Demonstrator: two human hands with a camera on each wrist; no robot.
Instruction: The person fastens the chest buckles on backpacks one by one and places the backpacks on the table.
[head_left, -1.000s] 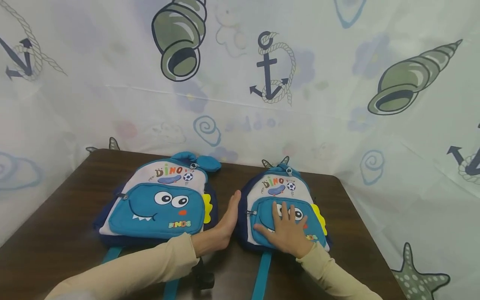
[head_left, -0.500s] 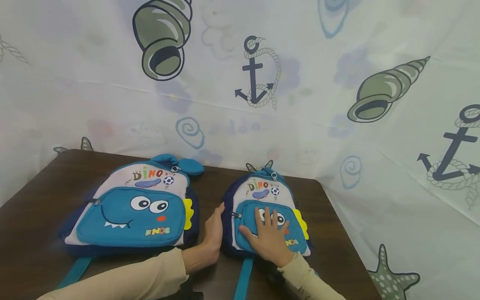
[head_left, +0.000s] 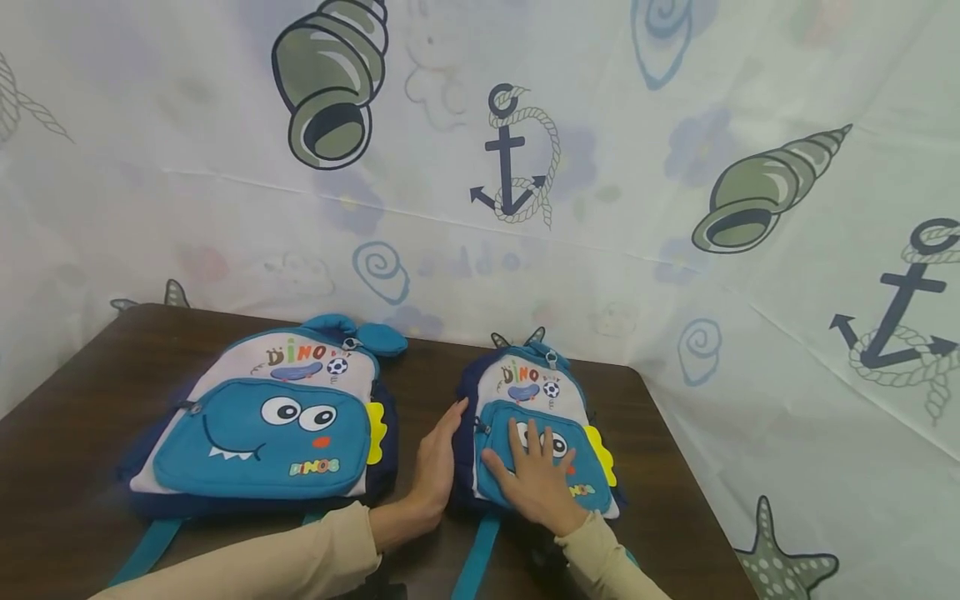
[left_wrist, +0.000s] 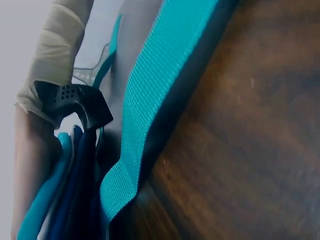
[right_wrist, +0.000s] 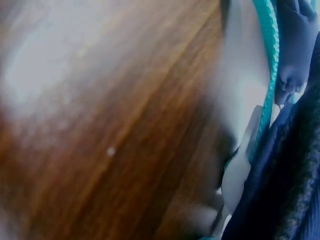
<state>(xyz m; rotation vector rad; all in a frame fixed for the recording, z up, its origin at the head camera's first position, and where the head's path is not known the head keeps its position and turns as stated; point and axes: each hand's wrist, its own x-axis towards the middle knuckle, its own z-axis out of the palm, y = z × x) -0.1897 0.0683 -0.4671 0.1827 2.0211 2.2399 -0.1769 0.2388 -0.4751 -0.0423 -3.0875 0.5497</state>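
Observation:
Two dinosaur-print backpacks in blue and white lie face up on a dark wooden table [head_left: 67,400]. My right hand [head_left: 542,485] rests with spread fingers on the front pocket of the smaller backpack [head_left: 525,379], covering part of the printed eyes. On that bag's left side, my left hand [head_left: 433,467] stands on edge, its straight fingers against the navy side panel. The larger backpack [head_left: 247,433] lies to the left, apart from my left hand. A teal strap [left_wrist: 155,85] crosses the left wrist view. In the right wrist view, navy fabric [right_wrist: 280,190] fills the right edge.
Behind the table hangs a pale cloth [head_left: 450,192] printed with shells, anchors and starfish. A teal strap [head_left: 477,558] trails toward me from the smaller bag, and another teal strap [head_left: 150,550] from the larger one. A wrist camera mount [left_wrist: 75,102] shows in the left wrist view.
The view has shifted, so both bags sit further left than a second ago. Over the last half second my left hand and the smaller bag's left side have moved slightly right.

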